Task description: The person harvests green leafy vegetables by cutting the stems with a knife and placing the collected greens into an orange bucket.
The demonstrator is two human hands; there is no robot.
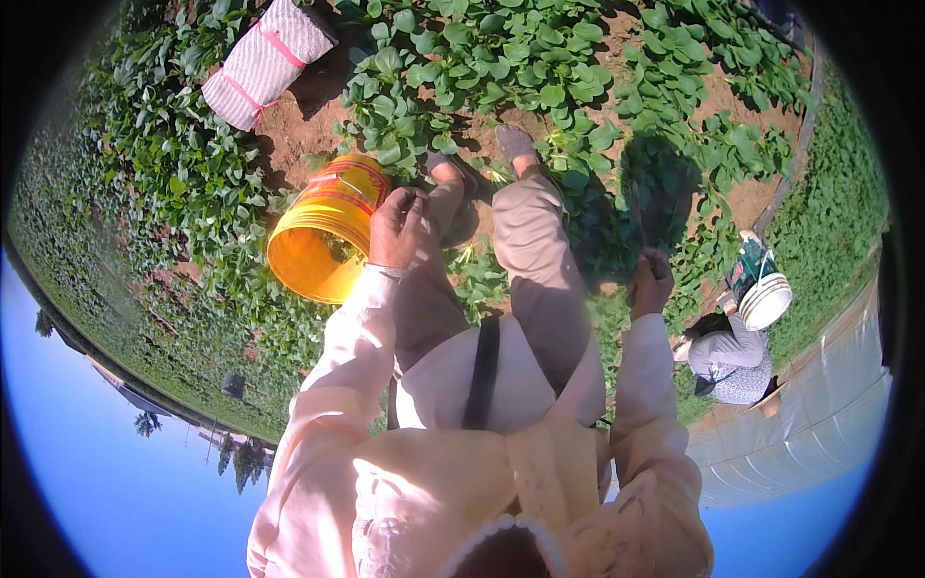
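Note:
My left hand is closed, fingers curled together, beside the yellow bucket. Whatever it may hold is hidden. The bucket has a red band and a wire handle; some green bits show inside its mouth. On the other side, my right hand is closed around a thin, dark, blade-like tool, which points away from me over the shaded plants. Low leafy greens grow between my legs, and more leafy greens stand in front of my feet.
A white woven bundle tied with pink strips lies at the far left on bare soil. At the right, another person bends low near a white-and-green bucket. A plastic-covered structure stands behind that person.

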